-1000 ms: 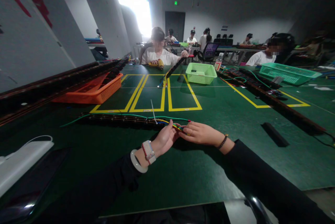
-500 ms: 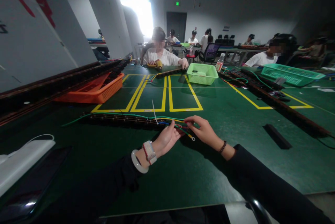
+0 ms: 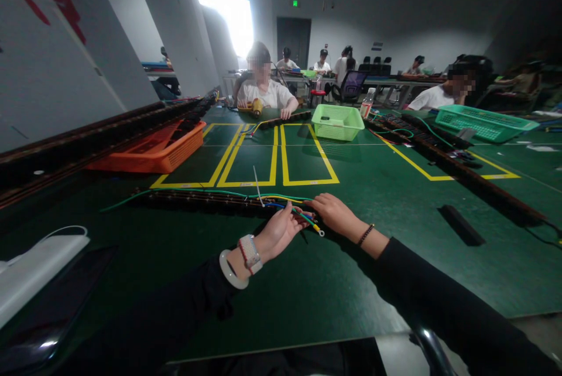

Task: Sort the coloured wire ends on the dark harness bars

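Note:
A long dark terminal strip (image 3: 197, 200) lies across the green table in front of me, with green, yellow and blue wires (image 3: 281, 201) running along it. My left hand (image 3: 277, 233), with a watch and a white bangle on the wrist, pinches the wire bundle at the strip's right end. My right hand (image 3: 336, 214) rests at the same end, its fingers touching the strip and wires. A yellow-tipped wire end (image 3: 319, 231) sticks out between the two hands. A white cable tie (image 3: 258, 187) stands up from the strip.
An orange basket (image 3: 153, 153) sits at the left, a light green basket (image 3: 336, 122) beyond the yellow floor-tape boxes, a teal basket (image 3: 483, 121) at the right. More long strips (image 3: 456, 168) lie on the right. A small black bar (image 3: 462, 225) lies near. Other people sit across the table.
My right hand has shifted slightly back toward the strip's end and lowered. The person opposite laid their strip down on the table.

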Motion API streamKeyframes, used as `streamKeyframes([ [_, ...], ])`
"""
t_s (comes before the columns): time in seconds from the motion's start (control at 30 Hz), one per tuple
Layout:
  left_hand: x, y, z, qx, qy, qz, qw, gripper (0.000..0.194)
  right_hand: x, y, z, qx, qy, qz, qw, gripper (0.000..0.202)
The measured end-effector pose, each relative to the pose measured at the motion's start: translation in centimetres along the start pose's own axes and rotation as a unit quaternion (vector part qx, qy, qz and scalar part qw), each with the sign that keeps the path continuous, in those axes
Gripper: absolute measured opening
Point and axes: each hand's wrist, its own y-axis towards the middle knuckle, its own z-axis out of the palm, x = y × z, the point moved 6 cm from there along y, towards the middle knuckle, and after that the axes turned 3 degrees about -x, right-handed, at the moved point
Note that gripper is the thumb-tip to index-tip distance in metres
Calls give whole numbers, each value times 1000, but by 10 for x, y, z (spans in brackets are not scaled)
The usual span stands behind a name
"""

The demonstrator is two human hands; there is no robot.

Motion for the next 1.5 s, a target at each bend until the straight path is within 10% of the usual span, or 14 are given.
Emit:
streamKeyframes([
  [0.33,-1,0,2,1,9,4,1000,29,-1,-2,3,9,15,-31,999,29],
  [0.53,-2,-2,0,-15,1,-4,1000,26,-2,-7,-24,-96,50,-8,994,26],
  [0.87,-3,-2,5,-5,6,15,1000,27,35,-20,-30,-63,-32,-242,968,21],
  [1.23,-3,-2,5,33,1,19,999,27,5,-16,-31,-177,39,-23,983,26],
  [1.5,-2,-3,2,20,25,11,999,32,-11,-13,-12,-96,63,51,992,23],
])
